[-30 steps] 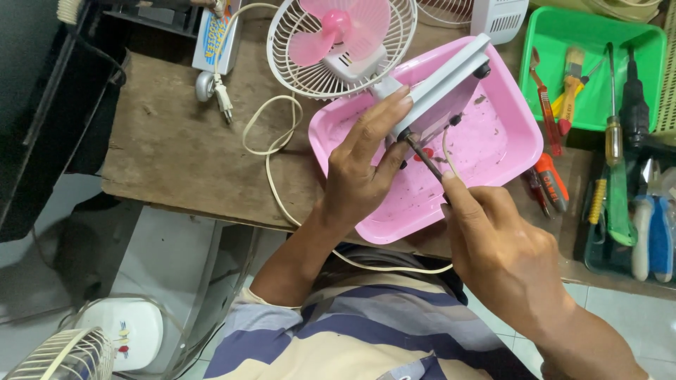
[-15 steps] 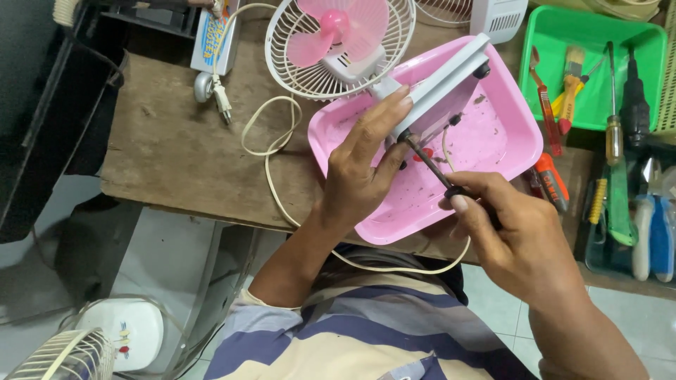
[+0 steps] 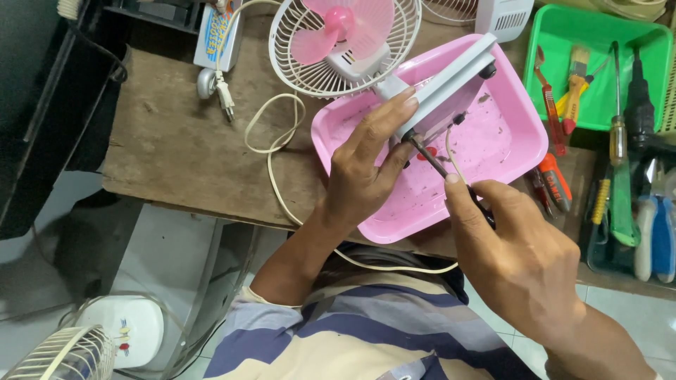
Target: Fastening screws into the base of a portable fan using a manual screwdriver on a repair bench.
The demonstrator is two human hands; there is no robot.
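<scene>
At centre frame, a person's left hand (image 3: 362, 169) grips the pale grey clip base (image 3: 442, 81) of a small white desk fan (image 3: 345, 43) with pink blades, steadying it, apparently so its underside faces up for work. The right hand (image 3: 524, 246), lower right, is closed around a screwdriver (image 3: 431, 156), its tip set against the base's lower edge near a loose wire. The fan rests half inside a pink plastic tray (image 3: 507, 151), seemingly placed to catch small parts. A cream power cord (image 3: 271, 134) trails across the wooden bench (image 3: 176, 141) at left, while a green tray (image 3: 637, 49) of hand tools sits upper right
</scene>
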